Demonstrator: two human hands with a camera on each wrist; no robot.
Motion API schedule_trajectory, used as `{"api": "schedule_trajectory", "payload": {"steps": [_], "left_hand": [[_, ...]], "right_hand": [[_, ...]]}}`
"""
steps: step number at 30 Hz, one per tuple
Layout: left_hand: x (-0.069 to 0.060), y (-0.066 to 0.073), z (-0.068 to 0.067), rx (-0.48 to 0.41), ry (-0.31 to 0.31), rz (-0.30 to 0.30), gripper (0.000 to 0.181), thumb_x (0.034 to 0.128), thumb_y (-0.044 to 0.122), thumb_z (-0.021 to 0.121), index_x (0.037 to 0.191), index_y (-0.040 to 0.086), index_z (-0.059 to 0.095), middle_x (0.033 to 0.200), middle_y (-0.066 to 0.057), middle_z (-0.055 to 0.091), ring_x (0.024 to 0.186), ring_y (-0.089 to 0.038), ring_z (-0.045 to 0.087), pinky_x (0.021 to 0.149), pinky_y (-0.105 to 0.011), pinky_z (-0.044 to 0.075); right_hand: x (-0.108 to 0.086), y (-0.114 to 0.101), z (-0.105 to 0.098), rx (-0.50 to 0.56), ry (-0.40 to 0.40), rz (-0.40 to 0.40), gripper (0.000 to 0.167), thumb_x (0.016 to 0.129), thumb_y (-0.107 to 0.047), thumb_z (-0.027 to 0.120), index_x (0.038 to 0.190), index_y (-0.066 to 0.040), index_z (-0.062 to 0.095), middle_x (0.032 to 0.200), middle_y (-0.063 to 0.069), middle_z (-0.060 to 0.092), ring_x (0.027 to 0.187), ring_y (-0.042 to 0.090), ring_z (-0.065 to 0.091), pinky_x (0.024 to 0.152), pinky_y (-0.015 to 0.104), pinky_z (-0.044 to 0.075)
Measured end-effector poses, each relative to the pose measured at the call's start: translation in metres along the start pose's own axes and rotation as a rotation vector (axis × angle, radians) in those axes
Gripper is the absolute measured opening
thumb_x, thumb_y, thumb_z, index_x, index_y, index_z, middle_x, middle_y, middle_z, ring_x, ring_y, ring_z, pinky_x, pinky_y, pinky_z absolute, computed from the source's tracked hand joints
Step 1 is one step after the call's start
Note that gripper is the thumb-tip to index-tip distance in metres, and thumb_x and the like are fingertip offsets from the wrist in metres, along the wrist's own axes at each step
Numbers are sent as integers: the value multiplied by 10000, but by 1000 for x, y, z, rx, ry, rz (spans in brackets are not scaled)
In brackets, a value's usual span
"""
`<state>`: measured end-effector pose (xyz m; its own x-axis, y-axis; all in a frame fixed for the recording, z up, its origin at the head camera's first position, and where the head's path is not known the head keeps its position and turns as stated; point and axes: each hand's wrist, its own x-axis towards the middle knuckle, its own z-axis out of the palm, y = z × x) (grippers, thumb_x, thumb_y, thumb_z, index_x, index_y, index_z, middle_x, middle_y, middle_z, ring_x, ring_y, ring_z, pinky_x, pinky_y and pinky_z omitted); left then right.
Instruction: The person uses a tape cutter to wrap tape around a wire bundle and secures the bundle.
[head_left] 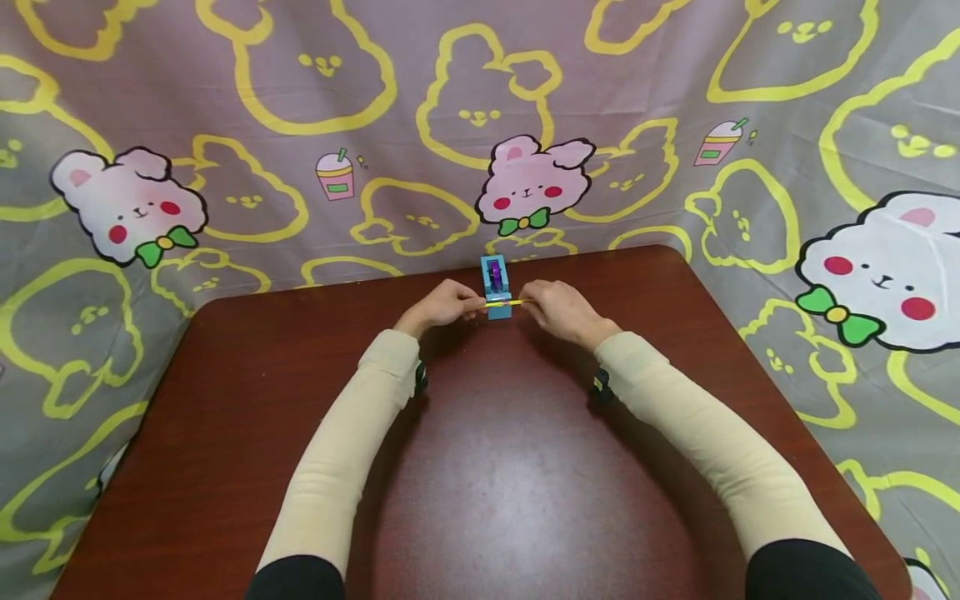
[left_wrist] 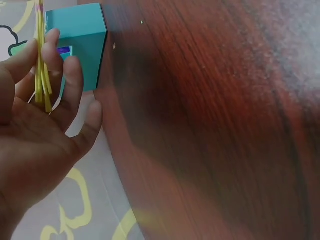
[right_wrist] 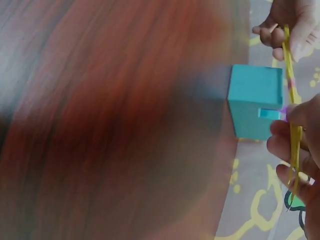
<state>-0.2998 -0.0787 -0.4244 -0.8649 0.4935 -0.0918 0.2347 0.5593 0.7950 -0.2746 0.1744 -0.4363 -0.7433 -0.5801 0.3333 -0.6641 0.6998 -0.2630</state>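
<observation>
A bundle of thin yellow strands (head_left: 495, 303) is held level between both hands, just above the near end of a teal tape dispenser (head_left: 498, 313). My left hand (head_left: 444, 303) pinches one end of the bundle between thumb and fingertips; several loose strand ends (left_wrist: 42, 87) show there in the left wrist view. With thumb and fingers, my right hand (head_left: 561, 310) grips the other end. Around the bundle's middle, a pinkish patch shows in the right wrist view; whether it is tape I cannot tell. Inside the dispenser sits a purple roll (head_left: 496, 273).
The dispenser stands near the back edge of a dark red-brown wooden table (head_left: 487, 467). Behind and beside the table hangs a grey cloth (head_left: 420, 158) printed with cartoon rabbits. A few tiny yellow crumbs (left_wrist: 142, 22) lie on the tabletop.
</observation>
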Motion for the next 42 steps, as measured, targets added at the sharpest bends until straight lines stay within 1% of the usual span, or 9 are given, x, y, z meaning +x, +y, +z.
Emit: {"api": "schedule_trajectory", "payload": {"steps": [5, 9, 12, 14, 19, 21, 27, 35, 42], "left_hand": [[-4, 1, 2, -40, 98, -17, 247, 1002, 148, 644, 1067, -64, 753, 996, -232, 716, 886, -296, 631, 811, -416, 515], [-5, -2, 6, -69, 178, -5, 202, 969, 125, 690, 1050, -42, 770, 1028, -205, 731, 902, -248, 651, 828, -396, 533], [-6, -4, 11, -62, 229, 26, 177, 947, 129, 721, 1020, -19, 786, 997, -153, 740, 858, -199, 633, 751, -318, 527], [-7, -5, 15, -47, 270, 64, 159, 932, 128, 738, 1004, -1, 795, 975, -122, 738, 848, -185, 620, 713, -285, 506], [-9, -7, 23, -4, 355, 146, 132, 911, 114, 756, 991, 20, 805, 928, -106, 734, 883, -223, 632, 727, -304, 496], [-11, -8, 24, 4, 371, 149, 129, 911, 110, 756, 990, 21, 805, 919, -106, 733, 894, -231, 636, 743, -317, 498], [-14, -11, 24, 2, 390, 121, 129, 915, 118, 753, 987, 26, 807, 918, -99, 731, 895, -222, 626, 740, -310, 491], [-15, -13, 25, -23, 382, 102, 127, 916, 119, 753, 988, 29, 807, 938, -99, 732, 891, -207, 625, 713, -297, 493], [-15, -13, 27, -7, 373, 105, 132, 916, 124, 754, 990, 27, 807, 941, -102, 737, 887, -218, 637, 718, -315, 508]], "right_hand": [[7, -6, -1, 124, -23, 128, 90, 959, -139, 693, 1005, -62, 707, 919, 38, 685, 819, 191, 614, 782, 404, 523], [12, -12, 1, 181, -35, 206, 164, 967, -235, 696, 992, -75, 723, 910, 28, 671, 820, 194, 596, 764, 391, 512], [14, -15, 5, 183, -45, 273, 259, 981, -344, 671, 976, -89, 721, 876, 20, 653, 781, 194, 574, 704, 372, 495], [15, -15, 9, 176, -40, 322, 315, 984, -406, 652, 969, -97, 709, 844, 17, 644, 747, 199, 558, 667, 365, 476], [15, -17, 15, 167, 4, 406, 370, 983, -461, 631, 968, -96, 686, 785, 19, 644, 713, 219, 553, 726, 397, 427], [15, -18, 16, 190, 17, 428, 368, 980, -454, 640, 970, -88, 682, 781, 29, 643, 713, 222, 555, 733, 403, 424], [17, -23, 19, 293, 28, 470, 354, 966, -419, 676, 979, -65, 672, 812, 60, 632, 696, 216, 546, 630, 354, 453], [15, -22, 21, 320, 41, 477, 358, 951, -420, 694, 965, -62, 685, 852, 56, 657, 717, 209, 558, 635, 347, 450], [15, -19, 24, 336, 24, 491, 379, 939, -439, 700, 968, -64, 748, 856, 41, 695, 730, 202, 571, 649, 343, 462]]}}
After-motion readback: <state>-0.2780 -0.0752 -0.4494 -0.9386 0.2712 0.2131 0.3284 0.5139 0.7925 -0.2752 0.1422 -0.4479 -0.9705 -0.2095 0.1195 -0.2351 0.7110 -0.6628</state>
